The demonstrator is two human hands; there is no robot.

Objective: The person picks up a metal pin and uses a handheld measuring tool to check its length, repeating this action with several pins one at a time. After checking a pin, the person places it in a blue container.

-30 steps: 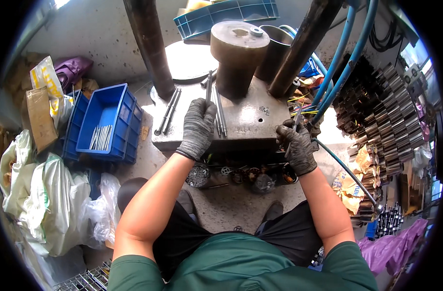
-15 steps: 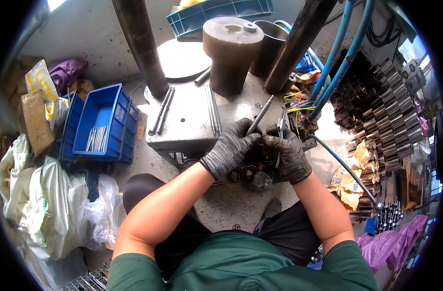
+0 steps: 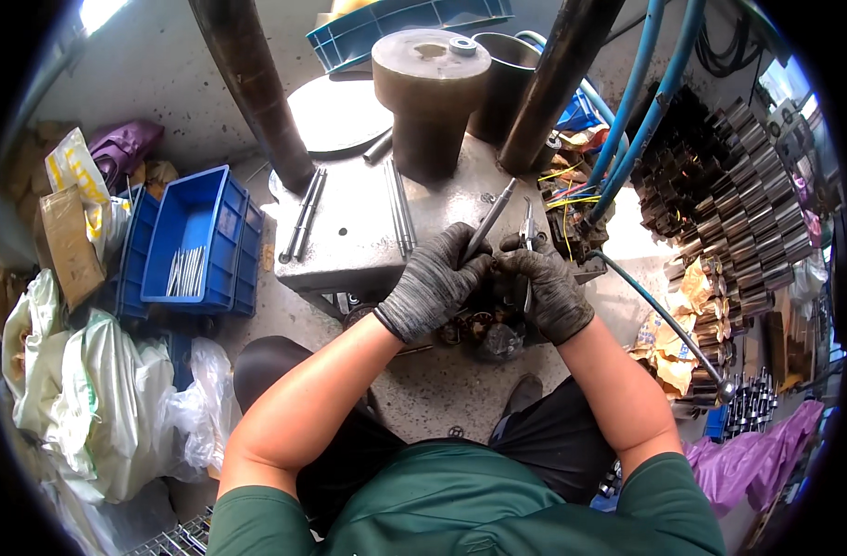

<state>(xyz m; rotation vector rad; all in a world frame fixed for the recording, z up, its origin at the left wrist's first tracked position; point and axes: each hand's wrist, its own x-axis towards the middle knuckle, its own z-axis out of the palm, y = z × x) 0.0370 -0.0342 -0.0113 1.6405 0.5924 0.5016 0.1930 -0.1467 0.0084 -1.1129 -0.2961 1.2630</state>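
Observation:
My left hand (image 3: 436,278), in a grey knit glove, is closed around a metal rod (image 3: 491,218). The rod slants up to the right, its narrower end pointing away from me. Close beside it, my gloved right hand (image 3: 551,289) grips a slim metal tool with a pointed tip (image 3: 528,222), which looks like a caliper. Part of that tool shows below the fingers; the rest is hidden. Both hands are just off the front edge of a metal machine table (image 3: 349,261). On it lie thin rods in two groups, one at the left (image 3: 305,215) and one nearer the middle (image 3: 400,211).
A heavy steel cylinder (image 3: 429,102) stands between two dark columns (image 3: 257,88). Blue bins (image 3: 196,232), one holding rods, are at the left beside white sacks (image 3: 118,398). Stacked metal tubes (image 3: 752,213) line the right. A ball-ended lever (image 3: 669,324) reaches toward my right arm.
The view has shifted slightly. Both hands keep their holds; the metal rod and the caliper-like tool have tilted a little, and their tips are somewhat nearer each other.

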